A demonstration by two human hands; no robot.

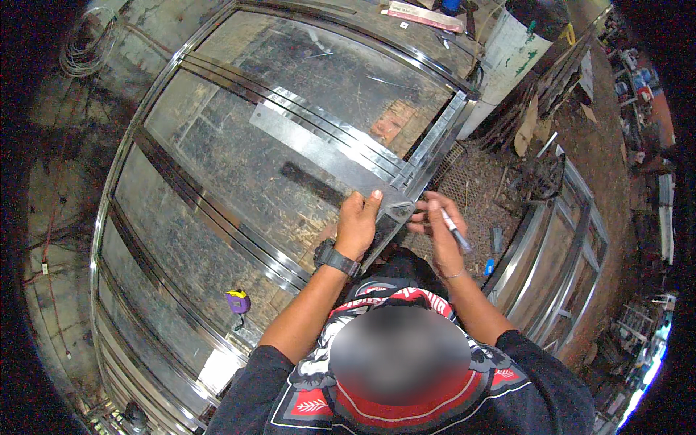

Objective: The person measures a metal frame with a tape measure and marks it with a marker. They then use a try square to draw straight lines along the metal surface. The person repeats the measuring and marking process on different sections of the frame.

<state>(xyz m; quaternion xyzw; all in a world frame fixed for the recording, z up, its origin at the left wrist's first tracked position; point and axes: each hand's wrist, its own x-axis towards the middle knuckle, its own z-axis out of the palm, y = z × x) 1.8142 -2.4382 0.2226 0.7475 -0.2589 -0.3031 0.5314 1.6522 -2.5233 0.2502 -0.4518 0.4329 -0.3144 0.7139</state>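
Note:
A long flat strip of bare sheet metal lies along the bars of a large shiny metal frame. My left hand, with a dark watch at the wrist, is closed at the strip's near end, thumb along the top; its curled fingers are partly hidden. Just right of it is a small triangular metal piece at the frame's edge. My right hand holds a pale marker pen between its fingers, beside that corner. The pen slants down to the right, away from the metal.
A purple and yellow tape measure rests on the worn tabletop at left. Another metal frame lies low on the right. A whitish drum stands far right, near scrap wood. Coiled wire is on the floor, far left.

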